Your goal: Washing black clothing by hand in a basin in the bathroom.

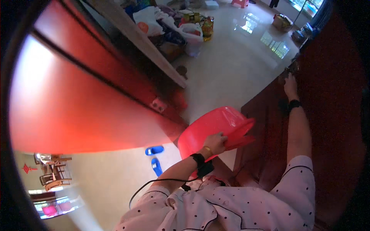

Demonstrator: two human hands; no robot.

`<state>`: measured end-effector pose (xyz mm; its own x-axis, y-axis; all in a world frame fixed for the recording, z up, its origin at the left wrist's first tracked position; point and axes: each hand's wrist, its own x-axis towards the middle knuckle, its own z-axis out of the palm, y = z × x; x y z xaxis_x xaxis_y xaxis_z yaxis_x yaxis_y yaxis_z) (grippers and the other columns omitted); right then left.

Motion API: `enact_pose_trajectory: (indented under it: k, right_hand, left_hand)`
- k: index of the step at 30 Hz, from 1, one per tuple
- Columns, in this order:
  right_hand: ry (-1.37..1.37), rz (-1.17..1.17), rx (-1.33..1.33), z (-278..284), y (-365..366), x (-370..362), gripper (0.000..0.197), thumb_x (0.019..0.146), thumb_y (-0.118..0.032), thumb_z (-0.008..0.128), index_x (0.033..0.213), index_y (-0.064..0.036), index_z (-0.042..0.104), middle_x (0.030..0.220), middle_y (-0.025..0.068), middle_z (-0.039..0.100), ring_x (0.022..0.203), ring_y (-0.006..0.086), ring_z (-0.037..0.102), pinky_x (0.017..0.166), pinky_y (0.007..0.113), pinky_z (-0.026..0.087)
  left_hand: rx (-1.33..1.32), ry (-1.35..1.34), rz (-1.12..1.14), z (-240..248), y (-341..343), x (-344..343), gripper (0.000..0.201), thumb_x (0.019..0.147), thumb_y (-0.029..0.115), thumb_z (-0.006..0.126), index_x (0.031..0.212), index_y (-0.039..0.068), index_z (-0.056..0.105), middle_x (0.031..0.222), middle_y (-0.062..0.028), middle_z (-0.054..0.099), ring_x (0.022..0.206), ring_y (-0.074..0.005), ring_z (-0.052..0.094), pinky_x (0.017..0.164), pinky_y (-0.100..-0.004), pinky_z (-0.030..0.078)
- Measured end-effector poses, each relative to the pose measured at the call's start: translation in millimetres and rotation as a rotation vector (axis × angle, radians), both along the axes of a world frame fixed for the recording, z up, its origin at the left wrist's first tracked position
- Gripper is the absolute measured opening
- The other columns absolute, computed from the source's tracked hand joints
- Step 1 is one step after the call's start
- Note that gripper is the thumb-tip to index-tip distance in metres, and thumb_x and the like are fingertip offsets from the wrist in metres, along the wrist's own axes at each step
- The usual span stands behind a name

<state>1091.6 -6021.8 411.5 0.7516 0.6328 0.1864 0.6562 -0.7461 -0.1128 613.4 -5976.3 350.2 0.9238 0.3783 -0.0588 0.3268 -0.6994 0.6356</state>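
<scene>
A glossy red plastic basin is tilted on its side in front of my body. My left hand is closed on its rim; a second rim edge shows beside the first, and I cannot tell whether two basins are nested. On the right, my right arm stretches forward along a dark red door. My right hand is at the dark metal door handle with its fingers bent round it, though the fingertips are partly hidden.
At left stands another glossy red door panel. Blue slippers lie on the floor below it. Through the doorway are bags, an oil bottle, a cardboard box and a pink stool. Wooden chairs stand far left.
</scene>
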Motion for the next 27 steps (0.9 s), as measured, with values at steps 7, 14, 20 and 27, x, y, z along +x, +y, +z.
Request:
enact_pose_trajectory:
  k: [7,14,20,27]
  right_hand:
    - [0.142,-0.271,0.070,0.0,-46.5,36.9,0.051,0.091,-0.005,0.045,0.139,-0.0031,0.029,0.137,0.0228,0.035,0.120,0.0382,0.042,0.098,0.044,0.039]
    - [0.171,-0.348,0.158,23.3,-68.3,66.5,0.046,0.093,-0.011,0.043,0.137,-0.0038,0.032,0.134,0.0201,0.039,0.118,0.0383,0.043,0.092,0.045,0.042]
    - [0.014,-0.437,-0.003,-5.5,-132.2,118.8,0.044,0.094,-0.015,0.043,0.135,-0.0035,0.035,0.130,0.0206,0.045,0.118,0.0377,0.045,0.094,0.043,0.041]
    - [0.083,-0.564,0.050,4.7,-153.8,146.6,0.040,0.093,-0.016,0.044,0.132,-0.0051,0.042,0.131,0.0202,0.045,0.116,0.0367,0.047,0.097,0.043,0.039]
  left_hand:
    - [0.029,0.002,-0.065,-5.9,56.5,93.2,0.030,0.067,0.023,0.064,0.095,0.011,0.063,0.096,-0.0129,0.058,0.086,-0.0342,0.060,0.071,-0.0454,0.050]
    - [0.060,-0.077,0.038,-29.2,133.8,200.8,0.034,0.067,0.021,0.063,0.100,0.012,0.064,0.100,-0.0115,0.060,0.091,-0.0326,0.060,0.077,-0.0425,0.050]
    - [0.014,-0.033,0.097,0.3,207.2,319.6,0.034,0.068,0.027,0.070,0.099,0.013,0.065,0.097,-0.0124,0.061,0.092,-0.0309,0.058,0.079,-0.0422,0.048]
    - [0.175,-0.015,0.115,39.8,323.2,449.3,0.031,0.070,0.035,0.070,0.089,0.011,0.065,0.086,-0.0122,0.060,0.085,-0.0311,0.059,0.072,-0.0414,0.048]
